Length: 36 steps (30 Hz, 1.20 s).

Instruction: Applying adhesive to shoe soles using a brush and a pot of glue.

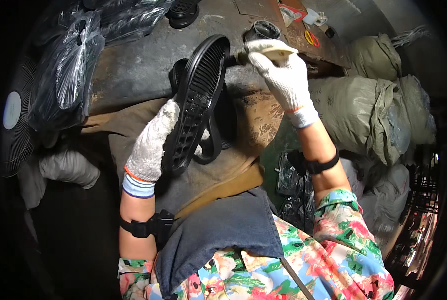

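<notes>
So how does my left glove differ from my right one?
The left glove looks greyer and fuzzier; the right glove looks whiter and smoother. The left glove holds a black shoe sole, the right glove a pale-handled brush. Both have orange trim at the wrist.

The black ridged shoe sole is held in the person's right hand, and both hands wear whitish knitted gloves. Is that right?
Not quite: the black ridged shoe sole is held in the person's left hand, not the right hand, as the head view shows. Both hands do wear whitish knitted gloves.
</notes>
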Tool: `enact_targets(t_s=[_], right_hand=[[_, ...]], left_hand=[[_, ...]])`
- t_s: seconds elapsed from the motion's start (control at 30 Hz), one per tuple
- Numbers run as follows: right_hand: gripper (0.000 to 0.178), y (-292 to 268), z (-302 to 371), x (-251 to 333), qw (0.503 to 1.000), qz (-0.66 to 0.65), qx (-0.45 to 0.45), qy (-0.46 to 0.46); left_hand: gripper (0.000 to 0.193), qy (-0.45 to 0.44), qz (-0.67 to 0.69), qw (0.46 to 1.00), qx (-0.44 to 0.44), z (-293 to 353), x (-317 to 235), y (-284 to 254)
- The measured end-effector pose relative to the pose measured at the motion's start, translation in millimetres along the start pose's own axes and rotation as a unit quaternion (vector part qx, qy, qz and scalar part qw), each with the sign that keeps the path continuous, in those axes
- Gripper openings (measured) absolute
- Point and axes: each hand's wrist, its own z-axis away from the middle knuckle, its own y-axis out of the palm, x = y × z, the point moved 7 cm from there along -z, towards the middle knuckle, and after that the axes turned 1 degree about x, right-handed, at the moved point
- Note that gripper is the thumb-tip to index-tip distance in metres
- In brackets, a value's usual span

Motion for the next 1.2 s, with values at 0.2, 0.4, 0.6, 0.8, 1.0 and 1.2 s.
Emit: enact_targets(t_s=[0.2, 0.4, 0.6, 0.8, 1.0, 1.2], right_hand=[[0.011, 19.7, 2.1, 34.9, 0.952, 0.191, 0.004, -0.237], [0.012, 21.1, -25.4, 39.1, 0.927, 0.267, -0.024, -0.263], [0.015, 57.9, -41.8, 45.8, 0.904, 0.249, -0.023, -0.348], [0.017, 52.6, -32.3, 5.7, 0.985, -0.047, -0.087, -0.141], [0.017, 76.5, -10.6, 0.4, 0.989, 0.047, -0.060, -0.124], [0.020, 76.5, -11.6, 22.2, 0.980, 0.037, 0.015, -0.196]], left_hand=[[0.059, -0.011, 0.156, 0.987, 0.047, 2.8, 1.1, -0.1], [0.066, -0.046, 0.174, 0.983, 0.020, 5.5, 19.0, -0.5], [0.073, -0.038, 0.314, 0.946, 0.079, -0.3, 6.2, 15.0], [0.079, -0.006, 0.337, 0.936, 0.101, 0.6, 6.5, 7.5], [0.077, -0.022, 0.378, 0.919, 0.110, 2.1, 7.8, 20.6], [0.074, 0.015, 0.389, 0.915, 0.104, 4.2, 7.6, 14.5]])
